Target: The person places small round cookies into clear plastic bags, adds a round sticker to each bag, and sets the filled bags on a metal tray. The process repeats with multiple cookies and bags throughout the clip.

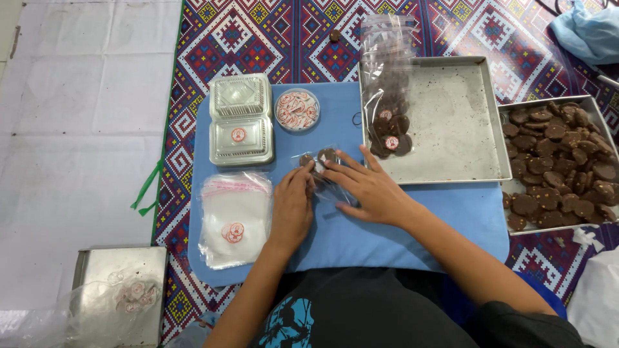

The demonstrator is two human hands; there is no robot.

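Pressing flat a crinkly clear cookie bag (322, 169), both hands (335, 193)

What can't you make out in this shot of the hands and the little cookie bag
- Head view: how many cookies the small clear bag holds; the left hand and right hand cover most of it.
- Head view: the round stickers in the dish are too small to read.
- Head view: the tray of cookies is cut off by the right edge.
- Head view: the metal box at bottom left is partly hidden by crumpled plastic.
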